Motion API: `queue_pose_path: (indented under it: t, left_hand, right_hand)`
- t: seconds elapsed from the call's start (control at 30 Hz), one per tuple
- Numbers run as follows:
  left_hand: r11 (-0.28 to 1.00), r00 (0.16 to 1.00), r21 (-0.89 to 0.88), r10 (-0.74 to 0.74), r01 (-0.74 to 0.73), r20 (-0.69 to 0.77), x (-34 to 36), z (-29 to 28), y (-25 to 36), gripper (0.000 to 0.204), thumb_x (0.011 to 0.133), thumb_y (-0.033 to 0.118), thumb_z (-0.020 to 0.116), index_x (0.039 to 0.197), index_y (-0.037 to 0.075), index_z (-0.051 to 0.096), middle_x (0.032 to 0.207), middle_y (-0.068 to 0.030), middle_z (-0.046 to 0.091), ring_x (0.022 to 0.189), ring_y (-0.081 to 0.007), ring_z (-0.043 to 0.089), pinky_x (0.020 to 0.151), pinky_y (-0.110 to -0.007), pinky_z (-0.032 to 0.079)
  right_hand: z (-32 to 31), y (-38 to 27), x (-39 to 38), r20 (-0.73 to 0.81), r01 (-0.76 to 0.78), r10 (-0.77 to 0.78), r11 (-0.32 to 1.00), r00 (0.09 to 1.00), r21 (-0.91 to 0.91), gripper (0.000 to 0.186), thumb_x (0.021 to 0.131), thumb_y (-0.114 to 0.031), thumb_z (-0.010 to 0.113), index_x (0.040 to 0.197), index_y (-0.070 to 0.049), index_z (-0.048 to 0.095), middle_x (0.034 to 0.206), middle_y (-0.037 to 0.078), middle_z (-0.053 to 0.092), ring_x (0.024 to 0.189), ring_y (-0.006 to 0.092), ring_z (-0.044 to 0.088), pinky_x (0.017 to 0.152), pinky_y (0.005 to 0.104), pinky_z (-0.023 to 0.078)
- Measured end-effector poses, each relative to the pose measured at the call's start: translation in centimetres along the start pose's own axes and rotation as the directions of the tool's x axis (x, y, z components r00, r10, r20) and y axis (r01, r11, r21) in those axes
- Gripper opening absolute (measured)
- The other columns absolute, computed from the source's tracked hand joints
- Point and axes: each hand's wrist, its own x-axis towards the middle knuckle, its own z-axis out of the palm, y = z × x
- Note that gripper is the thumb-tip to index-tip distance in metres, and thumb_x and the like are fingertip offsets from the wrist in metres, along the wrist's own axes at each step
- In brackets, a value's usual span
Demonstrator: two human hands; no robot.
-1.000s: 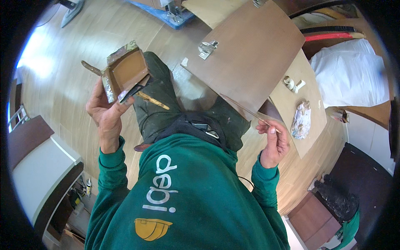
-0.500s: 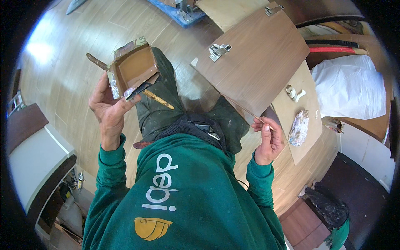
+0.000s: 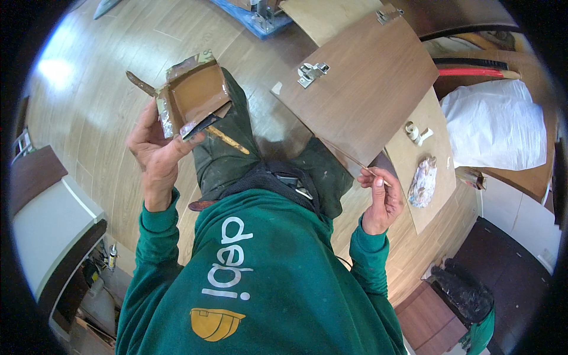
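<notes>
My left hand [image 3: 155, 145] grips a cut-open carton [image 3: 167, 112] from below and the side. Brown paint [image 3: 198, 94] lies in its bottom. A dark stick [image 3: 141, 84] juts out beyond the carton's left side, and a paint-stained wooden stick [image 3: 228, 141] pokes out near my thumb. Between the fingertips of my right hand [image 3: 381, 198] is a thin brush [image 3: 368, 170]. It runs along the near edge of a brown wooden door panel [image 3: 367, 83], its far tip too fine to make out. Two metal hinges, one of them the nearer hinge [image 3: 312, 73], sit on the panel.
Under the panel lies a light board [image 3: 421, 210] bearing a crumpled stained rag [image 3: 423, 183] and a small white roll [image 3: 412, 131]. White sheeting [image 3: 494, 124] covers something at the right. A blue-wrapped base [image 3: 263, 26] stands at the far side, a white cabinet [image 3: 53, 219] at the left.
My left hand and the carton have shifted slightly to the right. My right hand and the brush stay almost where they were at the panel's edge.
</notes>
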Motion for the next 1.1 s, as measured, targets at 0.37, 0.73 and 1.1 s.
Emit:
queue_pose_path:
  t: [0.37, 0.73, 1.1]
  left_hand:
    - [0.997, 1.0, -0.071, -0.007, 0.007, 0.007, -0.2, -0.1, 0.1, 0.08, 0.061, 0.003, 0.084, 0.129, -0.008, 0.044, 0.113, -0.0131, 0.061, 0.102, -0.0201, 0.06, 0.091, -0.033, 0.048]
    - [0.998, 0.999, -0.048, -0.043, 0.041, -0.027, -0.2, -0.7, -0.1, 0.081, 0.059, 0.004, 0.084, 0.129, -0.008, 0.044, 0.113, -0.0137, 0.06, 0.102, -0.0208, 0.06, 0.093, -0.034, 0.047]
    - [0.999, 0.999, -0.018, -0.036, 0.036, -0.007, -0.3, -1.5, -0.4, 0.067, 0.065, 0.005, 0.078, 0.124, -0.007, 0.049, 0.113, -0.0105, 0.06, 0.102, -0.0193, 0.059, 0.091, -0.031, 0.045]
  right_hand:
    - [2.1, -0.4, 1.3, 0.061, 0.036, -0.038, 0.999, 0.997, 0.028, 0.018, 0.093, -0.011, 0.052, 0.105, 0.002, 0.059, 0.094, 0.014, 0.066, 0.08, 0.0176, 0.061, 0.073, 0.0286, 0.049]
    - [2.4, -0.7, 2.0, 0.052, 0.049, -0.048, 0.998, 0.998, -0.025, 0.018, 0.093, -0.012, 0.052, 0.103, 0.002, 0.059, 0.092, 0.014, 0.066, 0.078, 0.0173, 0.061, 0.071, 0.0285, 0.049]
    - [-2.8, -0.9, 2.3, -0.197, 0.025, -0.01, 0.997, 0.98, 0.073, 0.02, 0.093, -0.016, 0.052, 0.1, 0.002, 0.059, 0.087, 0.016, 0.066, 0.074, 0.0185, 0.062, 0.068, 0.0299, 0.049]
